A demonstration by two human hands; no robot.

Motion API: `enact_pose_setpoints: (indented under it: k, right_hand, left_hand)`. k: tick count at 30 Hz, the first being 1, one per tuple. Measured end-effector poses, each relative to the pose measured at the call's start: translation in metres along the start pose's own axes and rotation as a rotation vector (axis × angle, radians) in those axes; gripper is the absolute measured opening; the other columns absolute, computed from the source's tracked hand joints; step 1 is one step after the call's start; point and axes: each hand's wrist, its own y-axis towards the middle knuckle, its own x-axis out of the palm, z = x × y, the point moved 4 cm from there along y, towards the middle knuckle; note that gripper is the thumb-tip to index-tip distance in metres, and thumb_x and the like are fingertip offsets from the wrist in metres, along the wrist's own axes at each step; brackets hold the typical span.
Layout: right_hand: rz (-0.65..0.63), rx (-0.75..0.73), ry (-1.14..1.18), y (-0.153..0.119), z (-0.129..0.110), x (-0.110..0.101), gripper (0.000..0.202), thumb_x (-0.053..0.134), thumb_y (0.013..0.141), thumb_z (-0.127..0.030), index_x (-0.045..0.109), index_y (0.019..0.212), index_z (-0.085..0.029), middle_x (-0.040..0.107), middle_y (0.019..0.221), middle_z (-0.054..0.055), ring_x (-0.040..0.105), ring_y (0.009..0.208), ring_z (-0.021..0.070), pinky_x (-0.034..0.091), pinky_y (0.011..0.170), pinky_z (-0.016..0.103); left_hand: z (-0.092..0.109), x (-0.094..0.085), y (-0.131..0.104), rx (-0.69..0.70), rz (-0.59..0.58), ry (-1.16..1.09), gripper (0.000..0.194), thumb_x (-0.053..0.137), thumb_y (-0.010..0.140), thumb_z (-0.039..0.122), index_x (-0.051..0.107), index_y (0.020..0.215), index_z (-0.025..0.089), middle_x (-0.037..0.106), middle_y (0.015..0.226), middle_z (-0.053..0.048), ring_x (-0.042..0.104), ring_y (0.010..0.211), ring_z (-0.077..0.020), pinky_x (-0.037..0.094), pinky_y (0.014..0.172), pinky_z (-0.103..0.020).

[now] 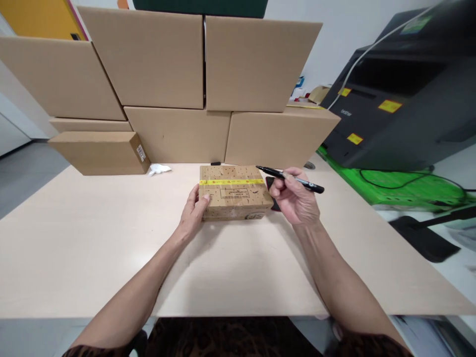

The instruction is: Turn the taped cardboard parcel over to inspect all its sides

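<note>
A small brown cardboard box point(234, 198) with yellow tape across its top and dark marks on it lies on the pale table point(111, 258). My left hand point(193, 210) rests against the box's left side, thumb on the top edge and fingers along the side. In my right hand point(295, 196), at the box's right, is a black marker point(273, 172), uncapped, its tip pointing left over the box's far right corner. Whether the tip touches the box I cannot tell. Behind the box lies a small black cap point(215, 163).
Large cardboard boxes point(156, 59) are stacked along the table's back. A flat brown box point(96, 153) and a crumpled white tissue point(159, 169) sit at the back left. A dark object point(274, 202) is partly hidden behind my right hand. A dark printer point(401, 109) stands right.
</note>
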Motion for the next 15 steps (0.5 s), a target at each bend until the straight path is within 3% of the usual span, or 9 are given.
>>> enact_pose_setpoints:
  k: [3,6,11,15]
  right_hand:
    - [0.055,-0.040,0.020,0.000,-0.004,-0.003,0.042,0.098,0.067,-0.038,0.059,0.081,-0.027,0.053,0.060,-0.010,0.054,0.053,0.0088,0.046,0.048,0.020]
    - [0.120,-0.057,0.051,-0.001,-0.009,-0.007,0.039,0.095,0.067,-0.040,0.060,0.076,-0.025,0.055,0.063,-0.008,0.053,0.053,0.0082,0.044,0.045,0.020]
    - [0.042,-0.032,-0.139,-0.007,-0.013,-0.002,0.032,0.086,0.077,-0.052,0.075,0.090,-0.025,0.066,0.061,-0.003,0.054,0.047,0.0110,0.042,0.042,0.024]
    - [0.091,-0.102,-0.245,-0.016,-0.015,-0.009,0.038,0.095,0.070,-0.047,0.067,0.080,-0.025,0.056,0.054,-0.009,0.046,0.042,0.0083,0.035,0.040,0.022]
  left_hand:
    - [0.000,0.001,0.000,-0.001,-0.023,0.008,0.075,0.071,0.091,0.055,0.051,0.155,0.020,0.060,0.158,-0.016,0.054,0.149,-0.0353,0.039,0.129,-0.052]
    - [0.000,0.001,0.000,0.002,-0.033,0.008,0.077,0.070,0.092,0.055,0.048,0.156,0.018,0.059,0.160,-0.016,0.055,0.148,-0.0353,0.039,0.128,-0.052]
    - [0.000,0.000,-0.001,-0.009,-0.032,0.021,0.076,0.069,0.093,0.055,0.048,0.157,0.018,0.059,0.160,-0.017,0.055,0.148,-0.0354,0.041,0.126,-0.052]
    - [0.000,-0.001,0.001,0.022,-0.043,0.022,0.075,0.069,0.093,0.057,0.050,0.155,0.019,0.061,0.159,-0.015,0.055,0.149,-0.0347,0.043,0.126,-0.050]
